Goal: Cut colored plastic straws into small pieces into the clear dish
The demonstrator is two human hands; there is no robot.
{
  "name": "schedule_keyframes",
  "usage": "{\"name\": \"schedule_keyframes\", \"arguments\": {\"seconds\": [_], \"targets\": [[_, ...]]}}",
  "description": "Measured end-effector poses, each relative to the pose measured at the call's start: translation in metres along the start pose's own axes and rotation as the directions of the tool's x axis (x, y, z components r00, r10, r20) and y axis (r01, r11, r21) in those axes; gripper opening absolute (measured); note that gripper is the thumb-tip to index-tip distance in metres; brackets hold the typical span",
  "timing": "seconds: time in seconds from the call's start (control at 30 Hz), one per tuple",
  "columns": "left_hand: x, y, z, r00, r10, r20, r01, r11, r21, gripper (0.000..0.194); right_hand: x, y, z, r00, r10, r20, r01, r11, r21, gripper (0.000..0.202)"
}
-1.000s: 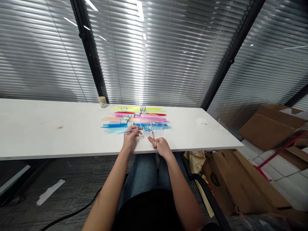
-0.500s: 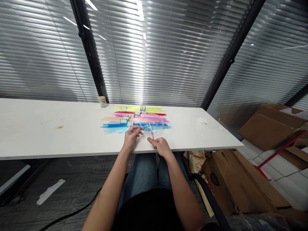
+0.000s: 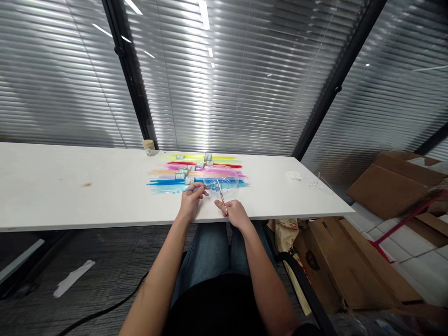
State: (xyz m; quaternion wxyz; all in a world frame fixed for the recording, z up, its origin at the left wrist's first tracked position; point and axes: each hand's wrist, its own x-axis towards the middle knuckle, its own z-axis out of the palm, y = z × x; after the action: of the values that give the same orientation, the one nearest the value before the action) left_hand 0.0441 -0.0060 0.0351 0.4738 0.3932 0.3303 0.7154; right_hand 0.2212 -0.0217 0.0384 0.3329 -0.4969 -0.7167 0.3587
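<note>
My left hand (image 3: 192,198) pinches a thin blue stick (image 3: 183,191), whose right end reaches over a clear round bowl (image 3: 229,167). In my right hand (image 3: 235,211) is a pair of scissors (image 3: 221,196), its fingers closed round the handles. The blades point away from me, over the bowl's near side and close to the stick's end; whether they touch it I cannot tell. Small blue pieces (image 3: 214,186) show in the bowl. Behind my hands lie bundles of coloured sticks, with dark blue sticks (image 3: 163,182) nearest and red sticks (image 3: 227,165) farther back, several with paper labels.
A small jar with a wooden-looking lid (image 3: 148,146) stands at the white table's (image 3: 105,200) back edge. Crumpled white tissue (image 3: 294,175) lies to the right. Window blinds (image 3: 224,93) rise behind. Cardboard boxes (image 3: 350,261) and a paper bag (image 3: 285,233) are on the floor at right.
The scissors' handles have shifted very slightly in my right hand. My left hand and the blue stick look almost unmoved.
</note>
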Motion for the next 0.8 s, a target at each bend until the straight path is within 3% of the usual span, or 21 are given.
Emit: {"name": "schedule_keyframes", "arguments": {"seconds": [0.8], "targets": [[0.0005,-0.0009,-0.0006,1.0,0.001,0.002,-0.001,1.0,0.014,0.033,0.0009,0.0021,0.0008,1.0,-0.011,0.005,0.011,1.0,0.004,0.062]]}}
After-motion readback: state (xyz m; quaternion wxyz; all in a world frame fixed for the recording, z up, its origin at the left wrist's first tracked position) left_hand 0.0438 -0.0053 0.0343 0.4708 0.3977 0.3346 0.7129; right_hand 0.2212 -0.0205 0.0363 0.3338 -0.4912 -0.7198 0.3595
